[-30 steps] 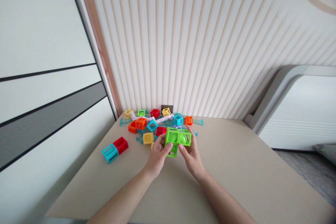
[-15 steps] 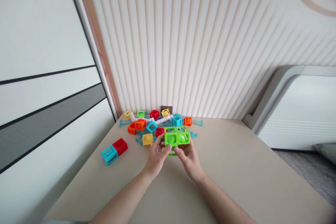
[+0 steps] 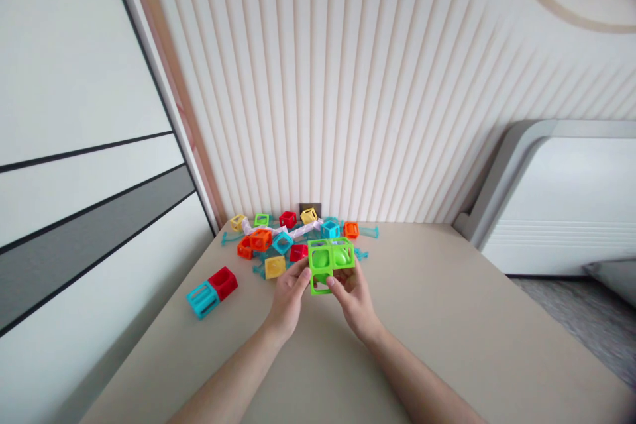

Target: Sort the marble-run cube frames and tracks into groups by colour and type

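Note:
A piece made of green cube blocks (image 3: 332,258) joined in an L shape is held up above the table, between both hands. My left hand (image 3: 291,295) is closed on its left side, with the thumb by the lower cube. On the right, my right hand (image 3: 355,298) grips the same piece, its thumb at the lower cube's right edge. Rounded green shapes show inside the open frames. The fingers behind the blocks are partly hidden. Left of my hands, a blue cube block (image 3: 203,299) and a red cube block (image 3: 223,283) lie joined on the table.
Behind my hands lies a heap of loose blocks, among them a yellow block (image 3: 275,267), an orange block (image 3: 261,240) and a blue block (image 3: 330,229). A pale zigzag track (image 3: 303,230) crosses it. The beige table (image 3: 447,318) meets a ribbed wall (image 3: 342,93) at the back.
The green piece has tipped so that its lower cube now shows more fully. My left thumb has shifted from the front to its left edge. The whole view has moved slightly.

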Demonstrator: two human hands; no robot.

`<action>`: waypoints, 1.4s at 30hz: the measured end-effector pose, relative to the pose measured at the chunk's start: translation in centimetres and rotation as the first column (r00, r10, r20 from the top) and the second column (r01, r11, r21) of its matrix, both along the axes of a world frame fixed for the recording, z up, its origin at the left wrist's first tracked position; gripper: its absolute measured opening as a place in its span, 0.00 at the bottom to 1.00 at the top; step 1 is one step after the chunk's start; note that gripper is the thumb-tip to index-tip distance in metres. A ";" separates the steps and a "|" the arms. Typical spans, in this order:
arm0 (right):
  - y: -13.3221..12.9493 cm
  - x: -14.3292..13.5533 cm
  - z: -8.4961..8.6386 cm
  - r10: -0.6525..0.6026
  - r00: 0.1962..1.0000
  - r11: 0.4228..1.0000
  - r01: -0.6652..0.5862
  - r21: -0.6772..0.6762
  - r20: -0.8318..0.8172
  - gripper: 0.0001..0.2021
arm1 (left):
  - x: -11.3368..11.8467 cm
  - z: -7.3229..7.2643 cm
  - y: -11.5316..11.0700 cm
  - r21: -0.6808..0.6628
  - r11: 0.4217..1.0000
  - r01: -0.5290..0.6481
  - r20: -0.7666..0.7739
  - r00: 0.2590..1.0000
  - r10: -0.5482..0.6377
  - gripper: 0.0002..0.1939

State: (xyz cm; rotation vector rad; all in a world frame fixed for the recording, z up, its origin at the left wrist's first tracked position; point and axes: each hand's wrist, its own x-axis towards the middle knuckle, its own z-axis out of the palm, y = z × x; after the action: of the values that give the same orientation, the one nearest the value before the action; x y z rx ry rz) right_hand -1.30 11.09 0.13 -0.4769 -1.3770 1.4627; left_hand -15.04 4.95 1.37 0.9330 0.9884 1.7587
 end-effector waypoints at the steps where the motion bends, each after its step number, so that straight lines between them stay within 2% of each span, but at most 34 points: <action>1: 0.0 0.0 0.0 -0.008 1.000 1.000 0.008 0.000 0.001 0.35 | 0.0 0.0 0.0 -0.004 1.000 0.000 -0.001 1.000 0.000 0.22; 8: -0.2 0.0 0.0 -0.049 0.998 0.999 0.049 0.019 0.035 0.35 | 0.1 -0.3 0.1 0.007 1.000 -0.009 0.001 1.000 0.009 0.24; 13: -0.1 -0.1 0.1 -0.027 1.000 1.000 0.026 0.009 0.015 0.33 | 0.0 -0.6 0.3 0.040 0.999 0.009 -0.017 1.000 -0.009 0.23; 27: 0.1 0.0 0.0 -0.021 0.999 1.000 0.020 0.008 0.041 0.31 | 0.0 -0.7 0.3 0.013 0.999 -0.048 -0.025 0.998 0.049 0.24; 38: 0.2 0.0 -0.3 -0.008 0.999 1.000 0.007 0.020 0.035 0.30 | -0.1 -0.2 0.2 0.005 0.999 -0.035 -0.033 0.999 0.035 0.24; 42: 0.0 0.0 -0.2 -0.043 0.998 0.999 0.042 0.031 0.036 0.32 | 0.0 0.7 -0.3 0.004 0.998 -0.056 -0.126 0.990 0.056 0.25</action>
State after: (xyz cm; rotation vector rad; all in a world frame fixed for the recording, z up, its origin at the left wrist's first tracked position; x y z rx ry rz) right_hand -1.26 11.12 -0.06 -0.5127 -1.4075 1.4028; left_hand -15.07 4.68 2.02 1.0357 1.1045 1.7637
